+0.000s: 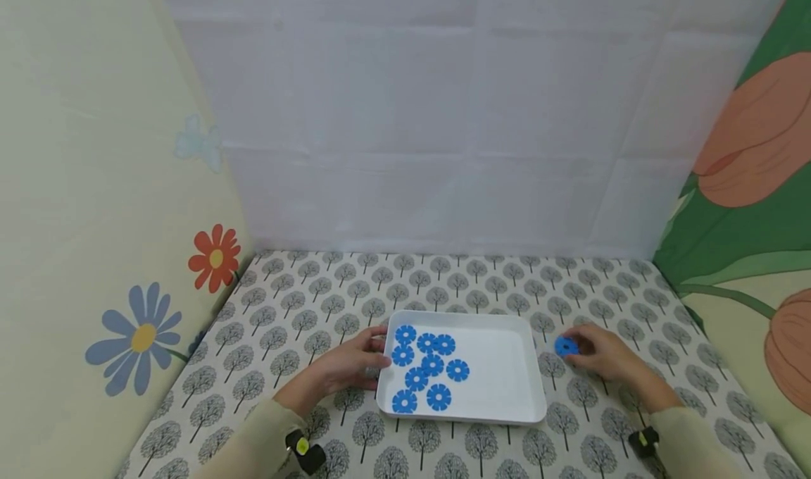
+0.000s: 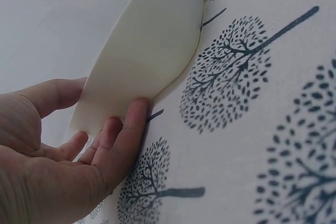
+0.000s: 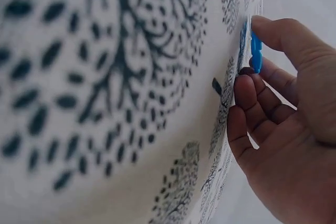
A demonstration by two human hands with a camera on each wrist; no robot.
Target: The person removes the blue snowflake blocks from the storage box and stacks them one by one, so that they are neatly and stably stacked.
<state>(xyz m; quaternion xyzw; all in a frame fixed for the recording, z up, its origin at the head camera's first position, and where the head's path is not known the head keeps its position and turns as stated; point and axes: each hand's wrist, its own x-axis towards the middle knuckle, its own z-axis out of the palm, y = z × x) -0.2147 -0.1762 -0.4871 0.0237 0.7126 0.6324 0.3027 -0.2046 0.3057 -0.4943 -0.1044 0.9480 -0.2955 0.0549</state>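
My left hand (image 1: 348, 361) grips the left wall of a shallow white tray (image 1: 497, 370), its thumb over the rim. In the left wrist view the other fingers lie against the outside of the tray wall (image 2: 152, 40), close to the cloth. Several blue notched discs (image 1: 457, 370), each with a hole in the middle, lie in the left half of the tray, a few overlapping. Beyond the tray's right side, my right hand (image 1: 605, 356) pinches one blue notched disc (image 1: 566, 346) between thumb and fingers. The right wrist view shows this disc (image 3: 256, 53) edge-on, close by the tablecloth.
A white cloth (image 1: 279, 338) with a dark tree print covers the table. A white curtain (image 1: 418, 113) hangs along the back edge. Flower-printed panels stand at the left (image 1: 76, 183) and the right (image 1: 728, 268).
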